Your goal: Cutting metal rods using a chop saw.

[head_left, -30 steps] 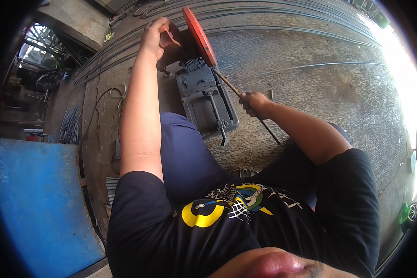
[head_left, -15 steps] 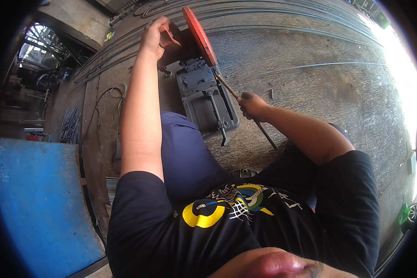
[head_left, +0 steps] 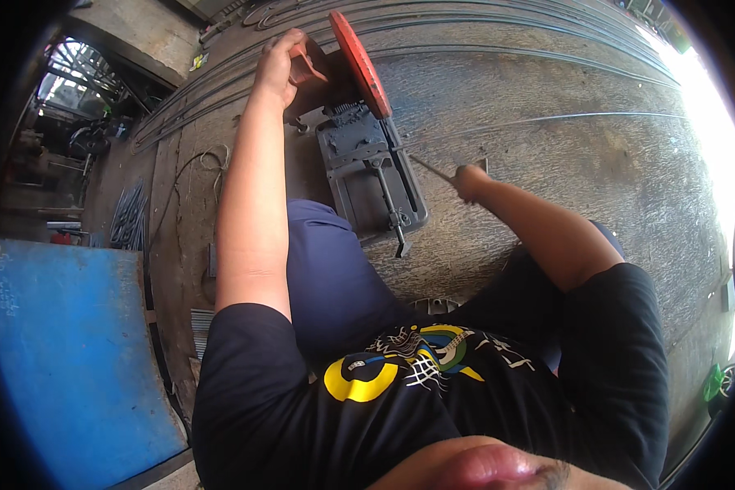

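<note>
A cut-off saw with a red blade guard (head_left: 359, 64) and a dark grey base (head_left: 376, 192) stands on the floor in front of me. My left hand (head_left: 279, 65) is wrapped round the red handle (head_left: 305, 67) at the upper left of the raised saw head. On the base lies a clamp with a threaded screw (head_left: 390, 200). To the right of the base my right hand (head_left: 471, 184) is closed on a thin metal rod (head_left: 433, 168). The rod's far end points toward the saw, just beside the base edge. My fist hides the rod's middle.
Long metal rods (head_left: 498, 53) run across the floor beyond the saw. A short metal piece (head_left: 483, 165) lies close behind my right hand. A blue sheet (head_left: 73, 351) fills the left, with a bundle of rods (head_left: 128, 216) and a cable (head_left: 175, 196) nearby.
My right hand has moved right and a little farther away, drawing the rod's end out from beside the blade guard. My left hand still grips the saw handle.
</note>
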`<state>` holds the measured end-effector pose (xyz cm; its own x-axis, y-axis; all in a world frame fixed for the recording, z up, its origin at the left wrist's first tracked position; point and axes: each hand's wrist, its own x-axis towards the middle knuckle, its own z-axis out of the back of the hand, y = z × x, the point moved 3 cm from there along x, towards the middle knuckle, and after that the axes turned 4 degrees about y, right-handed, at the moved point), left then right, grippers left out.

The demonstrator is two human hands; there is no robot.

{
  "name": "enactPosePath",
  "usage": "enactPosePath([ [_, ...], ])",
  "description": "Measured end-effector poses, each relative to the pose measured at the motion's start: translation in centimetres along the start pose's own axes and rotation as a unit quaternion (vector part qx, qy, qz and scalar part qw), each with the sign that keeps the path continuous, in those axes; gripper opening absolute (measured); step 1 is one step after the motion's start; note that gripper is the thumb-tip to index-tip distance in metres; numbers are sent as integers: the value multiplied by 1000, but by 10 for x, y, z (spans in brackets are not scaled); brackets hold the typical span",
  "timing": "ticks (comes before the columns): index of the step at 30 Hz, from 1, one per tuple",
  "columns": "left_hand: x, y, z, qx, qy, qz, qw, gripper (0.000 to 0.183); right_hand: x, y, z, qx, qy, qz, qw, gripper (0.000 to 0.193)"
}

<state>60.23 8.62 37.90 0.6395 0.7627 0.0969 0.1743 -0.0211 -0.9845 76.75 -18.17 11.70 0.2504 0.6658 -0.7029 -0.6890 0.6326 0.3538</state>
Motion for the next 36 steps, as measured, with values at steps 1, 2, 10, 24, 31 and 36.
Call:
enactPosePath([
  [1, -1, 0, -1, 4, -2, 0, 1000, 15, 8, -9, 5, 6, 5, 3, 1000, 21],
  [2, -2, 1, -1, -3, -3, 9, 1000, 15, 14, -13, 10, -163, 13, 52, 985, 21],
  [10, -2, 2, -1, -8, -4, 20, 1000, 17, 2, -35, 94, 57, -100, 22, 993, 33],
  [24, -4, 5, 6, 19, -42, 51, 998, 47, 23, -3, 164, -102, -308, 129, 937, 51],
  [31, -7, -3, 1, 2, -25, 41, 999, 52, 57, 12, 163, -99, -284, 137, 944, 49],
  [36, -9, -5, -3, 15, -68, 60, 996, 47, 58, 27, 162, -105, -308, 155, 933, 46],
])
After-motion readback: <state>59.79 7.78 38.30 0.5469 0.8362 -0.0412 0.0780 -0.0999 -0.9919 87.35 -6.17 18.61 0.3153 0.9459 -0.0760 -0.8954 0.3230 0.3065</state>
